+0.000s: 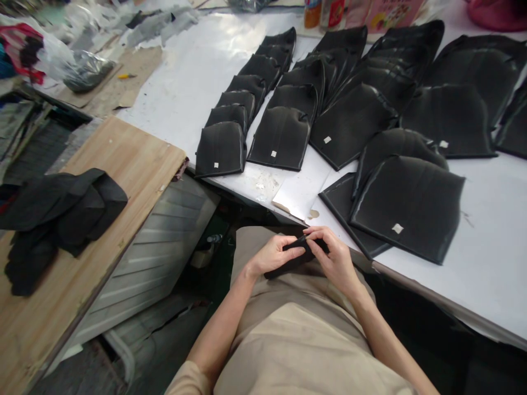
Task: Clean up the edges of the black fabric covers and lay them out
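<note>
between left fingers (293,253) and right fingers (320,235): black piece (283,267), upper edge pinched

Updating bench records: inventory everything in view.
Table: one, white, centre
Flat pieces: many, black, on table
Tags: five visible, white, on pieces
Held piece: one, black, lower centre
Board: one, tan, left
Fabric heap: one, black, on board
Panel: one, pale, beside board
Slim object: one, yellow, upper left
Plastic bags: several, clear, upper left
Containers: several, multicoloured, top
Bundle: one, pink, top right
Clothing: uncounted, beige, bottom
Left hand, right hand: one each, fingers on held piece
</note>
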Demonstrator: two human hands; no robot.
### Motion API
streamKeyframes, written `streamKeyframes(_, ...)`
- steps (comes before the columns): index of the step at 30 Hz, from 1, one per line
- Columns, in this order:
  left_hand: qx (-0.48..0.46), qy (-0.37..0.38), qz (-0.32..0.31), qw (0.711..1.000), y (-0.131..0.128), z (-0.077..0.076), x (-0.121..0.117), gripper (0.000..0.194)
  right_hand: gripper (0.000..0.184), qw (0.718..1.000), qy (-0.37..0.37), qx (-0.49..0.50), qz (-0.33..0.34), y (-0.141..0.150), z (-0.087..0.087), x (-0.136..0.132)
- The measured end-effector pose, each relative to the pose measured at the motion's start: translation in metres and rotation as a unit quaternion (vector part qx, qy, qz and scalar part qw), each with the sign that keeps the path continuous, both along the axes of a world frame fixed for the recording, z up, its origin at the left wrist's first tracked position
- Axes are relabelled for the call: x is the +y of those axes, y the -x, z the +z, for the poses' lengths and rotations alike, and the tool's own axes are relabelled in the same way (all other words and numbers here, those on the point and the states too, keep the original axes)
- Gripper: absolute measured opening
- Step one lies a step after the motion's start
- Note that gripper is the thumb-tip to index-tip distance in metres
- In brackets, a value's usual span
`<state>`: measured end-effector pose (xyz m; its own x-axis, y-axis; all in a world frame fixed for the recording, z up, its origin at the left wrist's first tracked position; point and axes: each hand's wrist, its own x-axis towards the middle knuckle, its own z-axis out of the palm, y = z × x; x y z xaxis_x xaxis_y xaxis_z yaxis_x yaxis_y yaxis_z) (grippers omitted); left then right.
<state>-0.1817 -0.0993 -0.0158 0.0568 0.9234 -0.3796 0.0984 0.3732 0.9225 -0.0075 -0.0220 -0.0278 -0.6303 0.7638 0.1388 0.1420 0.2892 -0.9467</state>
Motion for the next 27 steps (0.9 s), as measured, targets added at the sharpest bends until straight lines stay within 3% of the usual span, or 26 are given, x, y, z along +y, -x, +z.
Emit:
streamKeyframes(9, -0.047, 0.017, 0.042, 0.998, -0.006, 0.0, 0.0, 0.037, 0.006, 0.997, 0.056, -0.041, -0.036, 0.0, 0.001, 0.0)
streamKeyframes(20, -0.042, 0.022, 0.068, 0.997, -0.01, 0.002, 0.001, 0.032, 0.006, 0.987, 0.109, -0.113, -0.036, 0.002, 0.005, 0.005)
streamKeyframes(27, -0.032, 0.007, 0.077, 0.996, -0.01, 0.001, -0.001, 0.03, 0.007, 0.988, 0.113, -0.104, -0.03, 0.001, 0.006, 0.006)
